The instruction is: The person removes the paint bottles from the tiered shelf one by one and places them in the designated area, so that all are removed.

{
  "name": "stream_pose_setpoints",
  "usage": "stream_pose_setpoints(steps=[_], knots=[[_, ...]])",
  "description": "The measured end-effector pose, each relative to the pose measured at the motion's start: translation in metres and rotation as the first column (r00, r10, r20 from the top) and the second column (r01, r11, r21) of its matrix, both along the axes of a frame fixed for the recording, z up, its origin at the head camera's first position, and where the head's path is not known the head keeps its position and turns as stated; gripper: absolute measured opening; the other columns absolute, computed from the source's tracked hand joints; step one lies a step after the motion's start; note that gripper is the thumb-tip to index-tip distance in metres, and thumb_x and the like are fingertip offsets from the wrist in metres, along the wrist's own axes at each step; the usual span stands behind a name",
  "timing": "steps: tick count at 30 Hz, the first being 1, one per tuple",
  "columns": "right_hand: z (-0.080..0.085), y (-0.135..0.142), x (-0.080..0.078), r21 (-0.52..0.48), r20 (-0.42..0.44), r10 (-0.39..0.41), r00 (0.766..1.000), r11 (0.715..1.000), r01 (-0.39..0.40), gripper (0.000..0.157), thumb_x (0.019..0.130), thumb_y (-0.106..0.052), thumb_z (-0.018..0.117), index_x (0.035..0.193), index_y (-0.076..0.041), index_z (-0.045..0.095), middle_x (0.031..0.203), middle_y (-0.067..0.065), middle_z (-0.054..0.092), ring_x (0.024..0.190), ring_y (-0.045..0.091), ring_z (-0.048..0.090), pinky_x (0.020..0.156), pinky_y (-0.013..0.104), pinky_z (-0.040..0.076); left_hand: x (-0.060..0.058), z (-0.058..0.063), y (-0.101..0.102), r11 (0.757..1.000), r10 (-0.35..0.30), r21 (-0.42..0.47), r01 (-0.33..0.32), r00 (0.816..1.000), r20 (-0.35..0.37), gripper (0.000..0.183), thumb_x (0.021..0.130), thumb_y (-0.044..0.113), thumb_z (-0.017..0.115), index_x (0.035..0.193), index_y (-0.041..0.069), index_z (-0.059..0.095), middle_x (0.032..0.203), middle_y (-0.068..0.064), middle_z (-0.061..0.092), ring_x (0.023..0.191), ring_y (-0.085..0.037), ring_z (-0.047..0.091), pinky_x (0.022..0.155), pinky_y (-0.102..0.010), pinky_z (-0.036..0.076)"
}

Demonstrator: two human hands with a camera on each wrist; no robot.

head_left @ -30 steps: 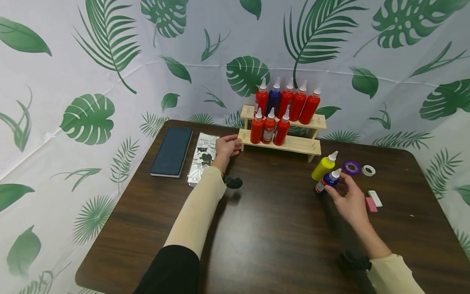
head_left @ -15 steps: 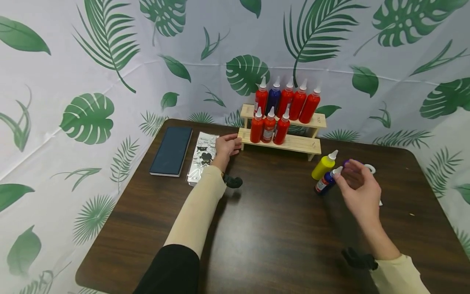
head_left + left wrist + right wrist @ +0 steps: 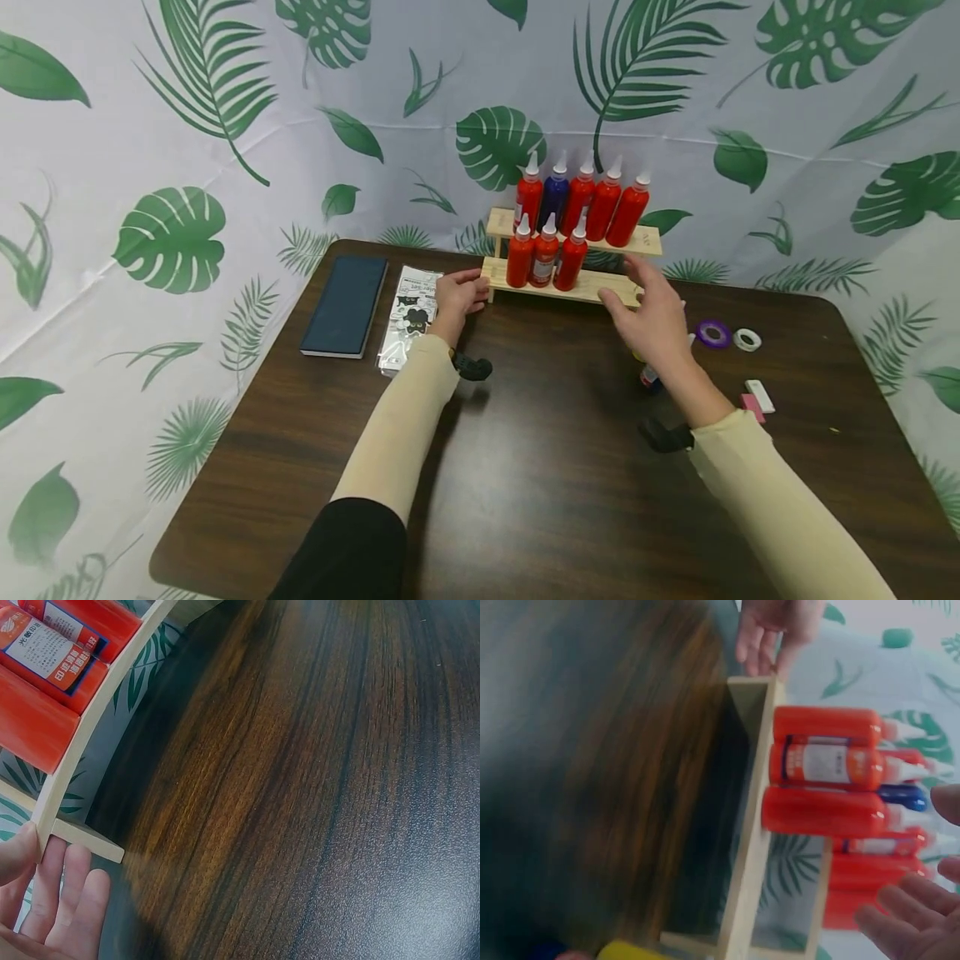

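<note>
A two-tier wooden rack (image 3: 592,286) stands at the back of the table. Several red squeeze bottles (image 3: 521,260) fill much of it, with one blue squeeze bottle (image 3: 554,198) among those on the upper tier. My left hand (image 3: 456,302) pinches the left end of the lower plank, thumb above and fingers beneath in the left wrist view. Nothing is held in my right hand (image 3: 654,321), which hovers by the rack's right end with thumb and fingers spread. Partly hidden under that forearm are another blue bottle (image 3: 650,379) and a yellow bottle (image 3: 634,951).
To the left lie a dark notebook (image 3: 345,307) and a packaged ruler set (image 3: 408,321). On the right are a purple tape roll (image 3: 713,334), a white tape roll (image 3: 747,339), a pink block (image 3: 752,407) and a white block (image 3: 760,394). A leaf-print cloth hangs behind.
My right hand has let go of the blue bottle beside the yellow one and moved left and up to the rack's right end. The left hand stays on the rack.
</note>
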State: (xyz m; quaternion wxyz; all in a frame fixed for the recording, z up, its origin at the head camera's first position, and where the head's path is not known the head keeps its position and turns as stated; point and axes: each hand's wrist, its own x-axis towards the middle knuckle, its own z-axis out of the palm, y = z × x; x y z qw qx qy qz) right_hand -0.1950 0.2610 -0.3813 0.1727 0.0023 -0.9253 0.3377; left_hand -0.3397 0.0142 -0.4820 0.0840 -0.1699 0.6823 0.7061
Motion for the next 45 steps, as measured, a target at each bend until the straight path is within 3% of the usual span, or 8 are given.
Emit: stream_pose_setpoints(steps=[4,11,18,23,29,34,40,45], knots=[[-0.003,-0.013,-0.035,-0.036,0.129,0.046,0.991,0.998,-0.041,0.069,0.093,-0.034,0.062,0.149,-0.01,0.03,0.145,0.018,0.043,0.129,0.036,0.045,0.1,0.054,0.042,-0.001,0.0,-0.002,1.0,0.013,-0.007,-0.013,1.0,0.012,0.022,0.084,0.014,0.075,0.106,0.014,0.074,0.088,-0.006,0.074,0.084,-0.024,0.072,0.065,-0.032,0.059],[-0.016,-0.018,-0.074,-0.11,0.26,0.007,0.966,0.994,0.023,0.075,0.094,-0.037,0.059,0.154,-0.015,0.019,0.15,0.018,0.036,0.134,0.036,0.038,0.107,0.054,0.035,0.0,0.002,-0.002,1.0,-0.011,0.0,0.011,1.0,0.005,0.022,0.085,0.014,0.074,0.107,0.013,0.073,0.087,-0.007,0.074,0.088,-0.026,0.071,0.068,-0.033,0.059],[-0.03,-0.018,-0.086,-0.223,0.227,0.032,0.973,0.975,0.021,0.065,0.094,-0.03,0.061,0.15,-0.014,0.031,0.142,0.017,0.047,0.126,0.035,0.048,0.105,0.05,0.039,0.0,0.0,0.002,1.0,-0.009,-0.021,0.009,1.0,0.024,0.023,0.084,0.015,0.075,0.107,0.014,0.074,0.086,-0.006,0.074,0.084,-0.024,0.072,0.066,-0.032,0.059],[-0.034,-0.022,-0.086,-0.245,0.194,-0.014,0.981,0.968,0.063,0.057,0.095,-0.025,0.06,0.147,-0.014,0.037,0.138,0.016,0.05,0.122,0.033,0.052,0.104,0.047,0.042,0.0,0.0,0.003,0.999,-0.003,-0.032,0.004,1.0,0.021,0.022,0.084,0.014,0.075,0.106,0.013,0.074,0.086,-0.007,0.074,0.084,-0.024,0.072,0.064,-0.031,0.059],[-0.035,-0.023,-0.081,-0.254,0.181,-0.051,0.982,0.963,0.097,0.057,0.095,-0.026,0.06,0.146,-0.016,0.038,0.137,0.014,0.051,0.122,0.03,0.051,0.104,0.045,0.042,-0.002,0.0,0.003,0.999,-0.001,-0.032,0.002,0.999,0.035,0.022,0.084,0.014,0.075,0.106,0.013,0.074,0.086,-0.007,0.074,0.084,-0.024,0.072,0.061,-0.029,0.059],[-0.03,-0.023,-0.065,-0.33,0.161,-0.072,0.984,0.936,0.123,0.059,0.094,-0.03,0.061,0.147,-0.018,0.038,0.137,0.013,0.052,0.12,0.029,0.052,0.102,0.043,0.044,-0.001,0.0,0.002,1.0,-0.002,-0.02,0.003,1.0,0.02,0.021,0.084,0.014,0.075,0.106,0.012,0.074,0.088,-0.008,0.074,0.086,-0.025,0.072,0.064,-0.031,0.059],[-0.014,-0.021,-0.024,-0.471,0.114,-0.036,0.993,0.878,0.086,0.057,0.092,-0.031,0.063,0.144,-0.019,0.042,0.136,0.011,0.053,0.115,0.028,0.058,0.09,0.039,0.053,-0.002,-0.001,0.001,1.0,-0.003,-0.013,0.003,1.0,0.008,0.021,0.084,0.013,0.074,0.106,0.012,0.073,0.088,-0.009,0.074,0.087,-0.027,0.071,0.067,-0.034,0.059],[-0.008,-0.011,0.021,-0.5,0.128,0.04,0.991,0.865,0.03,0.057,0.092,-0.03,0.064,0.143,-0.02,0.043,0.138,0.012,0.051,0.115,0.026,0.058,0.082,0.027,0.055,0.0,0.003,0.0,1.0,-0.006,-0.01,0.006,1.0,0.005,0.023,0.085,0.014,0.074,0.108,0.012,0.073,0.088,-0.008,0.074,0.087,-0.026,0.072,0.071,-0.036,0.059]])
